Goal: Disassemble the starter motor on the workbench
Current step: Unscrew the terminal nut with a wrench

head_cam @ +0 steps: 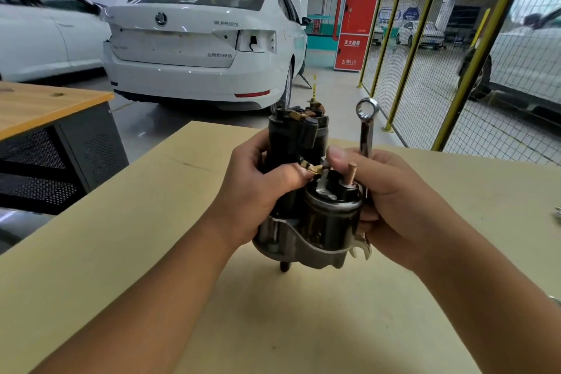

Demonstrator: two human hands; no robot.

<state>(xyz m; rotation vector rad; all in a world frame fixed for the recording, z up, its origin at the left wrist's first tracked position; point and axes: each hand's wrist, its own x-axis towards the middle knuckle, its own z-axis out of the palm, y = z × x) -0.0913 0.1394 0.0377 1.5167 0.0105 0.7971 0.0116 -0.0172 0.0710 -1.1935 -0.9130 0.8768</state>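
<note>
1. We saw the starter motor (306,188) standing upright near the middle of the tan workbench (121,237), nose housing down and terminal end up, with a hand on each side of it.
2. Our left hand (258,191) was curled around the dark motor body, and its thumb and forefinger pinched a brass terminal tab (311,167) on the lead that runs to the solenoid (332,209).
3. Our right hand (391,200) held a combination wrench (366,127) against the palm, ring end pointing up, while its thumb pressed down on the solenoid cap close beside a bare copper stud (351,172).
4. We judged that the tab could bend or its lead could tear if we pulled it sideways before it was free of its terminal.
5. We judged that the wrench, only loosely trapped while the thumb worked, could slip and knock the stud or drop onto the bench.
6. We judged that the motor, balanced on its narrow nose, could tip if either hand let go.
7. We could not tell whether a nut remained on the terminal under the thumb.
8. Behind the bench stood a white sedan (200,39) and a yellow mesh fence (425,55).
</note>
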